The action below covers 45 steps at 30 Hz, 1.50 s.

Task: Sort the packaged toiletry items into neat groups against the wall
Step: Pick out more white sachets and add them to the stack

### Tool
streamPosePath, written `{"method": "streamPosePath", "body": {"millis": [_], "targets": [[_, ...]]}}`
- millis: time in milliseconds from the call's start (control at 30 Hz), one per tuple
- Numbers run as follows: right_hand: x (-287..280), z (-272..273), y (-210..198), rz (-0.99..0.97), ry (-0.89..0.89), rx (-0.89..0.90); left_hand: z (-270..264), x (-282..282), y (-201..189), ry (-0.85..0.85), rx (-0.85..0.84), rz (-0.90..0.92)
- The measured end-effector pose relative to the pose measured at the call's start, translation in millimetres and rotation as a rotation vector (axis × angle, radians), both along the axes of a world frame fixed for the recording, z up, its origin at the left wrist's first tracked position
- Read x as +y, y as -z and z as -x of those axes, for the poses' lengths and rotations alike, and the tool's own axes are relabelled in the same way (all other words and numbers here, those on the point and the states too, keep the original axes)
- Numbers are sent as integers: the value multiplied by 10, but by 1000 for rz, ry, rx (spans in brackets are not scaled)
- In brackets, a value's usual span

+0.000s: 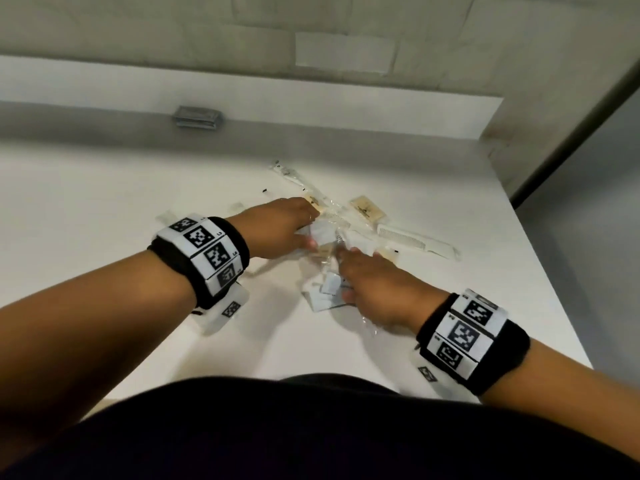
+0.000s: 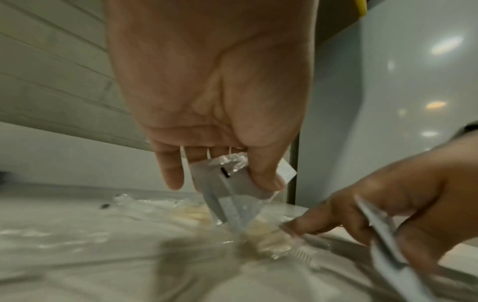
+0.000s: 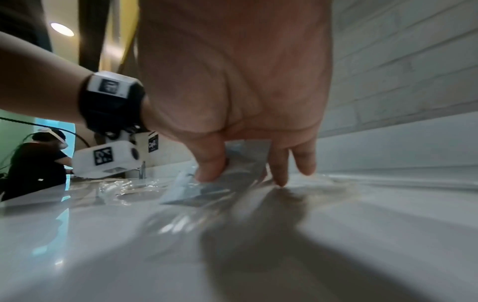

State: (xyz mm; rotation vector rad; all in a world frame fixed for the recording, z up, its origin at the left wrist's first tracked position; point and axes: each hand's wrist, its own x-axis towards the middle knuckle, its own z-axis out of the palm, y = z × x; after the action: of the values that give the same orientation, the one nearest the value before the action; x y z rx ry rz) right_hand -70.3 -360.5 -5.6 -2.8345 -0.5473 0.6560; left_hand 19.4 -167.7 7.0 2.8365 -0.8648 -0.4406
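Note:
A loose pile of clear-wrapped toiletry packets (image 1: 327, 258) lies mid-counter. My left hand (image 1: 310, 237) reaches into its far side and pinches a flat white packet (image 2: 232, 181) between thumb and fingers (image 2: 267, 179), lifted off the counter. My right hand (image 1: 344, 273) is at the near side, with its thumb (image 3: 208, 173) and fingers gripping a few flat white sachets (image 3: 201, 190) low over the surface. Around the pile lie a tan soap packet (image 1: 365, 209), a wrapped white comb (image 1: 415, 242) and a long wrapped toothbrush (image 1: 289, 173).
The white counter (image 1: 104, 202) runs back to a low ledge and tiled wall (image 1: 242, 46). A small grey block (image 1: 197, 116) sits against the ledge at the back left. The counter's right edge (image 1: 540, 258) drops off. Another person (image 3: 36, 163) stands far left along the counter.

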Motion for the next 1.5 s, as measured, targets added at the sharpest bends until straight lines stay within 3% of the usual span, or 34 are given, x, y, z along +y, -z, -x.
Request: {"method": "streamPosePath", "body": {"millis": [100, 233, 467, 567, 633, 733, 800, 900, 1000, 1100, 1233, 1367, 1500], "targets": [[-62, 11, -79, -112, -12, 36, -36, -223, 59, 122, 83, -64], [-376, -61, -182, 52, 102, 142, -86, -231, 33, 78, 163, -151], [-588, -386, -402, -157, 299, -75, -204, 365, -349, -339, 47, 147], [-301, -459, -462, -259, 173, -81, -185, 803, -476, -499, 117, 318], [-47, -469, -432, -201, 23, 14, -67, 1049, -524, -568, 149, 412], [209, -533, -344, -30, -91, 42, 144, 1307, -545, -614, 163, 411], [231, -654, -342, 32, -30, -20, 308, 1461, -527, -606, 128, 316], [83, -805, -421, 10, 235, -74, 491, 1604, -463, -627, 125, 294], [-25, -757, -311, 9, 451, 71, 603, 1625, -349, -696, 197, 488], [59, -630, -75, 88, 532, 146, 609, 1553, -250, -730, 239, 676], [259, -633, 31, 110, 543, 95, 469, 1327, -199, -741, 377, 956], [414, -722, 68, 257, 479, 62, 276, 1097, -239, -717, 515, 1190], [407, -748, 72, 166, 506, 135, 167, 929, -245, -772, 639, 1336]]}}
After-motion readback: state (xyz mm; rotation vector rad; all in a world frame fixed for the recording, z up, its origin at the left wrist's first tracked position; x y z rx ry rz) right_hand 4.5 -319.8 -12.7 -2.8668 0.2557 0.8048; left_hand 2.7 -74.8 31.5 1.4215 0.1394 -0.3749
